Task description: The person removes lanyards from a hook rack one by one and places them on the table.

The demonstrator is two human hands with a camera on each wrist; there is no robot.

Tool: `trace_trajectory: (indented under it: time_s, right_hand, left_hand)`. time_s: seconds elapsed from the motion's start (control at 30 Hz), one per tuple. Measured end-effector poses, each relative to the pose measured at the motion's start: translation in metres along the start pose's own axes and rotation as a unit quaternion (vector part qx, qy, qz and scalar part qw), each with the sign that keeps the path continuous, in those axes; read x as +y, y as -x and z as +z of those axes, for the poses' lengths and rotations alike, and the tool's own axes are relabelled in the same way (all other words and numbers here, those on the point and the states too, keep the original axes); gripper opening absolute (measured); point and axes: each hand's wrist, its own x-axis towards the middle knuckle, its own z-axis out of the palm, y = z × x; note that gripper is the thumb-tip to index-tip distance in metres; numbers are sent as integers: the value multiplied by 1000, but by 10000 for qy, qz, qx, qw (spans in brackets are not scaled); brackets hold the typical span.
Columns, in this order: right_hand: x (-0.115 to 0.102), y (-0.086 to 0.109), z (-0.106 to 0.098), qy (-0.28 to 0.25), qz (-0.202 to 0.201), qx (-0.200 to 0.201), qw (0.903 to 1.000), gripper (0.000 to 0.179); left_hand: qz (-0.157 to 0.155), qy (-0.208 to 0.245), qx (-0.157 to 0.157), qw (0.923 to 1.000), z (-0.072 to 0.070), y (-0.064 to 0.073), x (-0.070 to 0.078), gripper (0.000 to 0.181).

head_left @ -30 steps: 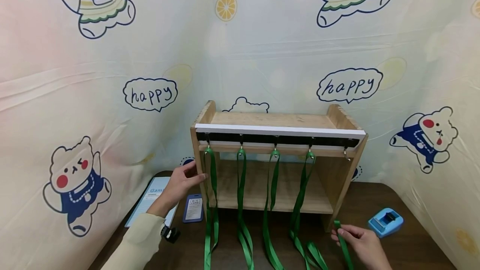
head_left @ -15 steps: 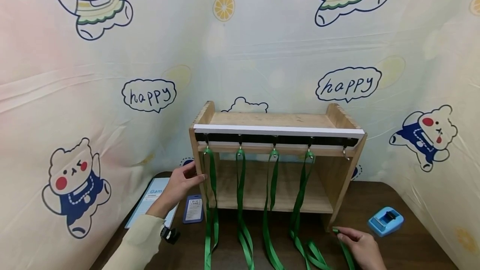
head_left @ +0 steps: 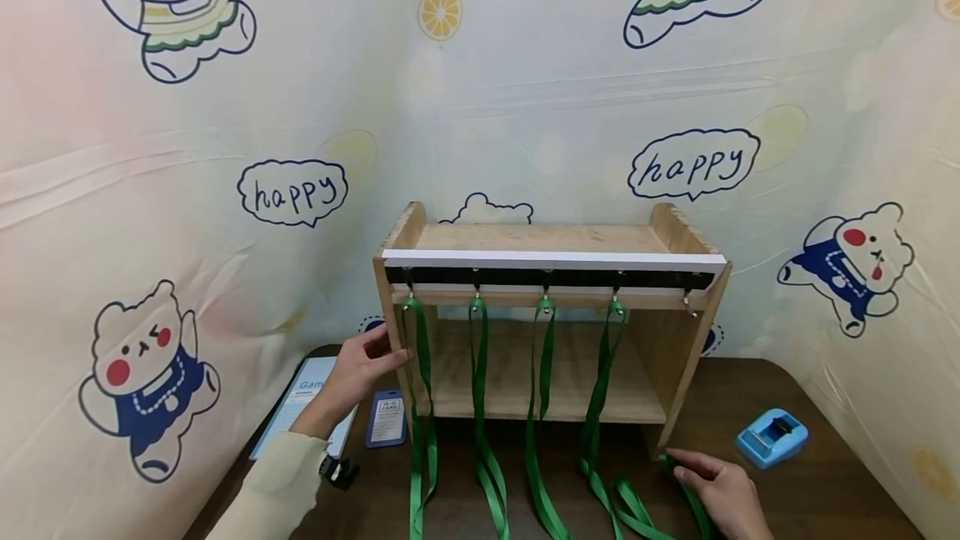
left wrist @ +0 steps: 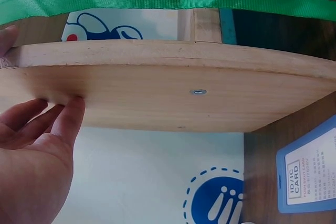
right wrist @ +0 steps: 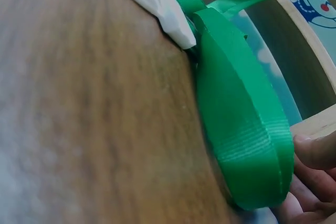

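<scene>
Right hand [head_left: 723, 494] is at the loop of a loose green ribbon [right wrist: 241, 114], thumb and fingertips right by its bend; can't tell if it is pinched or only touched. Loop stands open on its edge, low over the dark wood tabletop [head_left: 832, 482], just by the right front foot of the wooden shelf [head_left: 547, 237]. White plastic piece [right wrist: 163, 9] sits beside the ribbon in the right wrist view, partly cut off.

Left hand [head_left: 363, 365] grips the shelf's left side panel [left wrist: 131, 95], fingers on the outer face, thumb over at the front edge.

Four hanging ribbons [head_left: 481, 373], also green, drop from hooks along the dark strip [head_left: 510, 277] under the shelf's white front edge; rightmost hook [head_left: 688, 304] is at the strip's right end, above the right hand.

Left of shelf: blue card holder [head_left: 386, 419], then printed sheet [head_left: 307, 398] partly behind left forearm. Right: light-blue dispenser [head_left: 772, 437], near right hand. Behind: cartoon-print curtain [head_left: 540, 107].
</scene>
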Motion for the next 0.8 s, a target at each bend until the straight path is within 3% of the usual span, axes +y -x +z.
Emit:
trace_trajectory:
  time_s: [0.8]
  right_hand:
    - [-7, 1, -7, -347, 131, -36, 9993, 30]
  left_hand:
    - [94, 99, -67, 9999, 0, 1, -2, 57]
